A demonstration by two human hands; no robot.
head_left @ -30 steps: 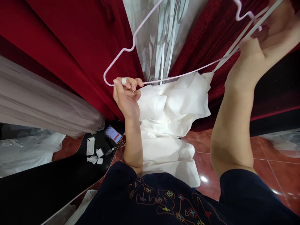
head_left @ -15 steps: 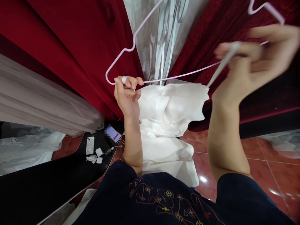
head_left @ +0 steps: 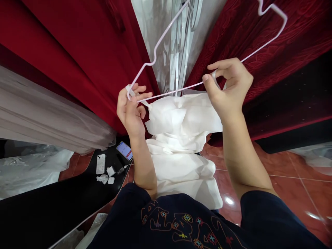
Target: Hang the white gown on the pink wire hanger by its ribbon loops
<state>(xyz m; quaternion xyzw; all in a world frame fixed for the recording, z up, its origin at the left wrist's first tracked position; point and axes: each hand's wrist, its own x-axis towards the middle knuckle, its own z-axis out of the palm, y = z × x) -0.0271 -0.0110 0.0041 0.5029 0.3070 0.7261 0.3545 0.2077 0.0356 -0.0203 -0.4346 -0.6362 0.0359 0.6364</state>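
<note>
A thin pale pink hanger is tilted across the view, its bottom bar running between my hands. My left hand is closed at the hanger's left corner, with a narrow white strap looped over its fingers. My right hand has thumb and fingers curled at a second white strap; the hanger bar passes behind this hand. Both straps lead to a white garment, which hangs below the bar in loose folds towards my body. Whether the right strap is around the bar is hidden by my fingers.
Red curtains stand left and right, with metal rails between them. On a black bench at left lie a lit phone, a white phone and a charger. The floor has red tiles.
My right hand has come inward and down with its strap, nearer the bar's middle. The hanger has shifted and tilted slightly. A strap now shows looped over my left fingers.
</note>
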